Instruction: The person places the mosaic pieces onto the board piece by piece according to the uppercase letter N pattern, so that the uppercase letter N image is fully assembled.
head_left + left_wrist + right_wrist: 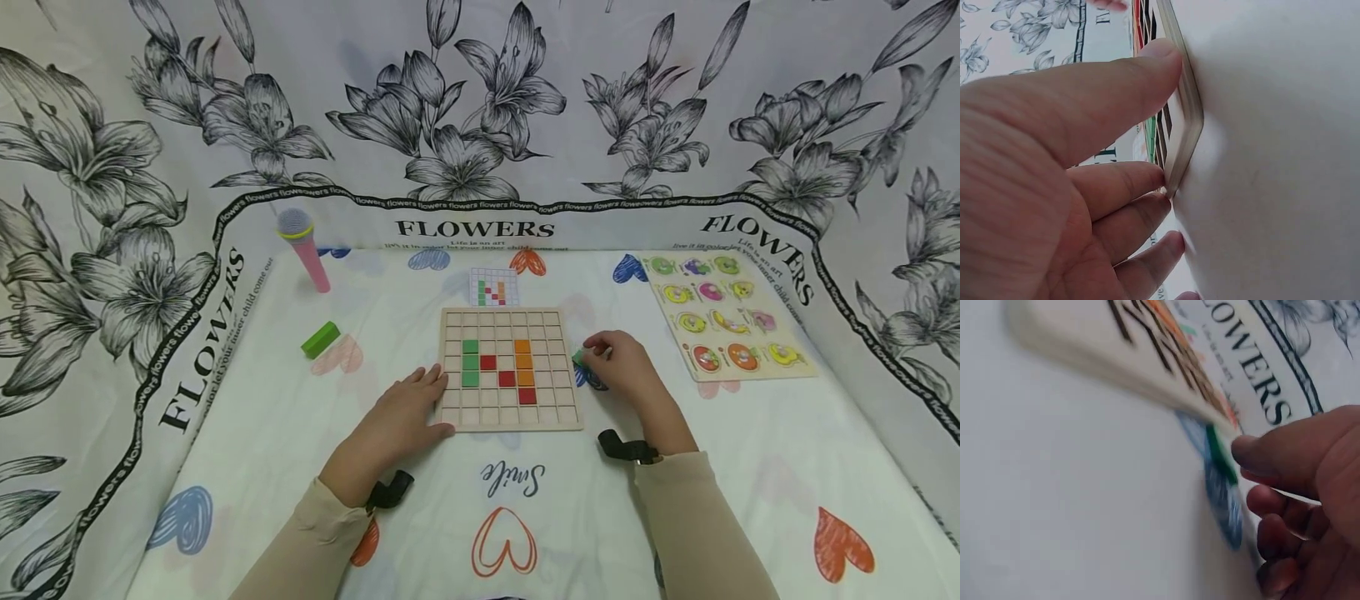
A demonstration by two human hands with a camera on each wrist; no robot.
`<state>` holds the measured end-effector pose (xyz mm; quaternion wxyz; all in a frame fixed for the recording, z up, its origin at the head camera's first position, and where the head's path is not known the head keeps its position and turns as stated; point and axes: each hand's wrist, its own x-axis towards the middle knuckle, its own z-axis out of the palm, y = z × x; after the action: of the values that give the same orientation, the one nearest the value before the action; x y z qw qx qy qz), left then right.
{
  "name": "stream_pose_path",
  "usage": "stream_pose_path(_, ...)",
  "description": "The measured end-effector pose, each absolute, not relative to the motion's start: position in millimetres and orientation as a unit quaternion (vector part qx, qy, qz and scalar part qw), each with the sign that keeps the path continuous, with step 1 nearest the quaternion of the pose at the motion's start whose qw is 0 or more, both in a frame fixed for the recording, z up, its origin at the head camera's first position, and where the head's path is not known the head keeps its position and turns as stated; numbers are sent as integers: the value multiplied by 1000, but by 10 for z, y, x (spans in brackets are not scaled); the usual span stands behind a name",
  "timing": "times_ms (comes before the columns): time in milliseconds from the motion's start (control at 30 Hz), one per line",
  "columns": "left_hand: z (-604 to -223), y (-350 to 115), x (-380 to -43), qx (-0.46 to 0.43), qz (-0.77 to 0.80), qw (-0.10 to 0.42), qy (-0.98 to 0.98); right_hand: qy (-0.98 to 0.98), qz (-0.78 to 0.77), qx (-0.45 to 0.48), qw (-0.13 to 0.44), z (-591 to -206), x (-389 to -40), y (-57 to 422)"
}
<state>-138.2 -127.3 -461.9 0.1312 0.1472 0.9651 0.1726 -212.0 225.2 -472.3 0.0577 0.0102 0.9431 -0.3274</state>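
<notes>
A wooden grid board (555,417) lies flat on the cloth. Green tiles (470,364), red tiles (507,379) and orange tiles (523,360) sit in its squares. Along the board's left edge rests my left hand (397,417), fingers extended; the thumb (1163,59) presses on the edge near the front corner. Just off the right edge, my right hand (622,362) pinches a small green tile (1221,456) between thumb and fingertips, close over the cloth. Behind the board is a pattern card (480,275) printed with a coloured grid.
At the left lie a green block (321,340) and a pink toy microphone (309,258). A fruit picture board (723,312) lies at the back right. Flower-printed fabric (480,125) rises behind the table and at both sides.
</notes>
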Motion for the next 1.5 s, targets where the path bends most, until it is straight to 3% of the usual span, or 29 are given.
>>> stream_pose_path(400,-4681,-1293,-1399,149,164,127,967,948,-315,-15,46,-4833,-2081,2273)
stream_pose_path(733,-4645,-1272,-1391,147,162,129,967,929,-364,63,-27,-4868,-2065,2320)
stream_pose_path(900,-4638,-1267,-1388,147,165,129,967,915,-398,46,-51,-4775,-2011,2107)
stream_pose_path(1267,-4616,-1294,-1383,153,171,126,965,909,-373,-173,64,-4632,-1819,938)
stream_pose_path(1500,-4581,-1277,-1379,160,183,125,962,922,-320,-207,64,-4680,-1846,714)
